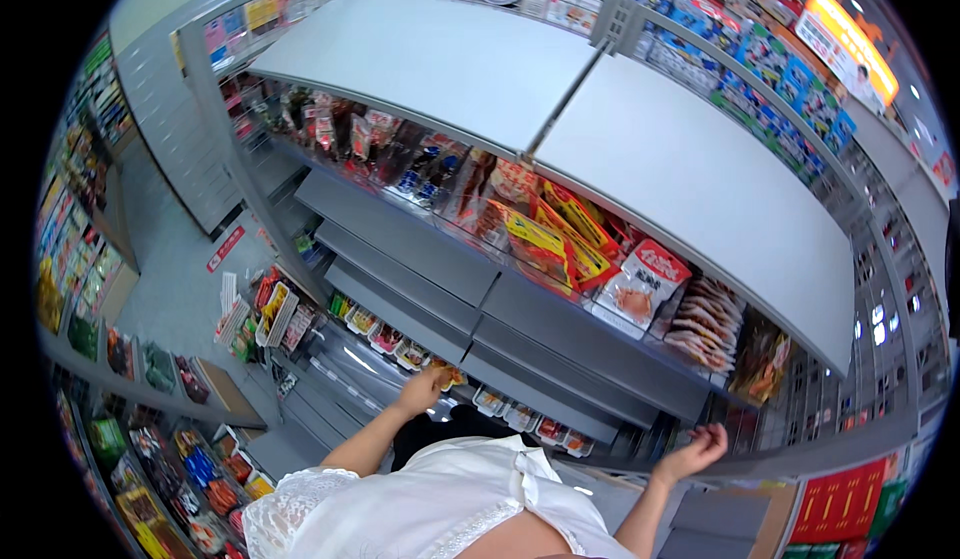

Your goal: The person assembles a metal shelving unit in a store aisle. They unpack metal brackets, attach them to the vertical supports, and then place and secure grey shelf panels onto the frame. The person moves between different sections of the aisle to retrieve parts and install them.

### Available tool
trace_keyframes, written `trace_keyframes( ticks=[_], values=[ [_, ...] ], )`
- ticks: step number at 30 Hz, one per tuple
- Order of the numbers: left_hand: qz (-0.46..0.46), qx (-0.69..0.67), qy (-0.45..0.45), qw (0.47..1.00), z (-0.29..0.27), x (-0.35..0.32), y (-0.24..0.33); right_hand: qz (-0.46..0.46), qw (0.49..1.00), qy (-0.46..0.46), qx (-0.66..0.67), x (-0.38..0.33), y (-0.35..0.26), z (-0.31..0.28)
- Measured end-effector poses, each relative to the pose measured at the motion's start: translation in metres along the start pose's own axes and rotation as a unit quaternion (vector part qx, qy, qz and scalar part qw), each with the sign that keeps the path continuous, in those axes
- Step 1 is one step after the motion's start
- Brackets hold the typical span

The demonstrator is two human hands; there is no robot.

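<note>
My left hand (pixel 424 391) is low at the front of the bottom shelf, its fingers closed at a small yellow-orange package (pixel 452 377). The fingers partly hide that package. A row of small packs in trays (pixel 387 337) runs along the shelf to its left, and more white-edged packs (pixel 520 417) lie to its right. My right hand (pixel 697 452) hovers near the right end of the shelving, fingers loosely curled and apart, with nothing visible in it.
Grey shelves (pixel 400 234) rise in front of me under two white top panels (pixel 430 54). The upper shelf holds yellow-and-red bags (pixel 545 244), a white-and-red bag (pixel 640 284) and stacked flat packs (pixel 703 327). A lower rack of snacks (pixel 190 459) stands at left; red boxes (pixel 838 504) are at lower right.
</note>
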State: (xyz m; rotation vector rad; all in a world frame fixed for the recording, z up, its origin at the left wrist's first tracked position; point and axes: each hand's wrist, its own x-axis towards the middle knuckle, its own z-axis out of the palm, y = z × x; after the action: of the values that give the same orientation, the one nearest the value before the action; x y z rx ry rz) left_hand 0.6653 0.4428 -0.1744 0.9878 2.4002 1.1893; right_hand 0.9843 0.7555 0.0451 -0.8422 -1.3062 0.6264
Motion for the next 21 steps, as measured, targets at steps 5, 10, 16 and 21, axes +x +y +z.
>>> trace_keyframes(
  ticks=[5,10,16,21],
  values=[
    [-0.201,0.234,-0.495,0.812,0.067,-0.121,-0.194,0.053,0.979,-0.195,0.000,-0.071,0.016,0.012],
    [-0.249,0.237,-0.444,0.828,0.055,-0.120,-0.202,0.107,0.919,-0.375,-0.060,-0.111,-0.003,0.018],
    [-0.045,0.270,-0.435,0.858,0.049,-0.084,-0.168,0.067,0.827,-0.540,-0.144,-0.124,-0.026,0.015],
    [0.070,0.235,-0.420,0.874,0.087,-0.054,-0.144,0.099,0.764,-0.584,-0.254,-0.152,0.014,-0.049]
  ],
)
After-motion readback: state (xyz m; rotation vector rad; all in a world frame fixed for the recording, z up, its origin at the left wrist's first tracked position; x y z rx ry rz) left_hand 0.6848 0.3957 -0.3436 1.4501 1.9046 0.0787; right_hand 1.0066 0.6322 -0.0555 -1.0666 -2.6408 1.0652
